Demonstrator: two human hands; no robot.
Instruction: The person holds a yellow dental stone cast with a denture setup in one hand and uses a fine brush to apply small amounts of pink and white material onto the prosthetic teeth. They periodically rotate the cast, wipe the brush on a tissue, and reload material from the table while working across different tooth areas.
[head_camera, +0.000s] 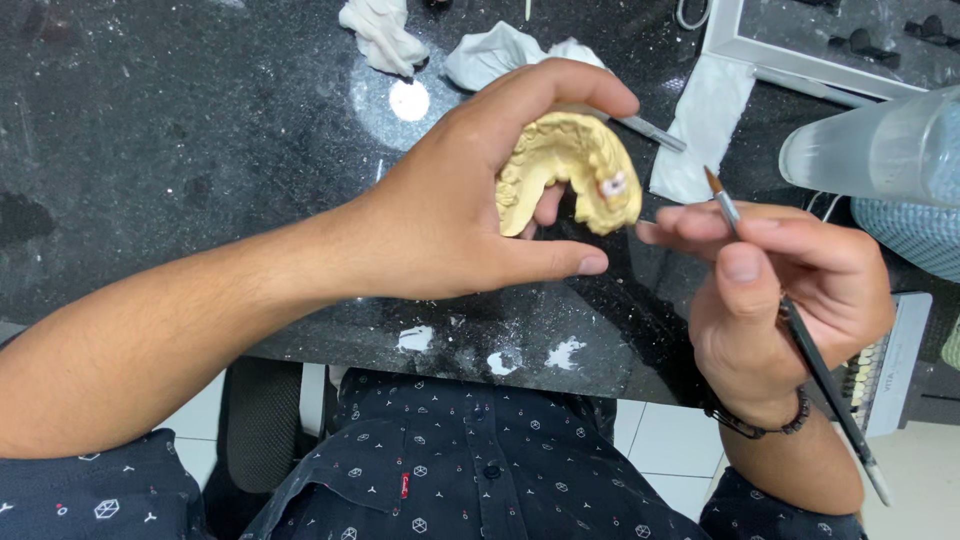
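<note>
My left hand (455, 205) grips a yellow plaster dental model (565, 175) above the dark speckled countertop (180, 130), fingers curled over its top and thumb below. One tooth (612, 185) on the model's right end is pale pink and white. My right hand (790, 290) holds a thin grey brush (800, 335) like a pen, its brown tip pointing up just right of the model. The brush tip does not touch the model.
Crumpled white tissues (480, 50) and a folded white paper towel (705, 120) lie at the back. A metal tool (650, 132) sticks out behind the model. A clear plastic bottle (870, 150) is at the right, a white-framed tray (800, 45) behind it, a tooth shade guide (880, 375) at lower right.
</note>
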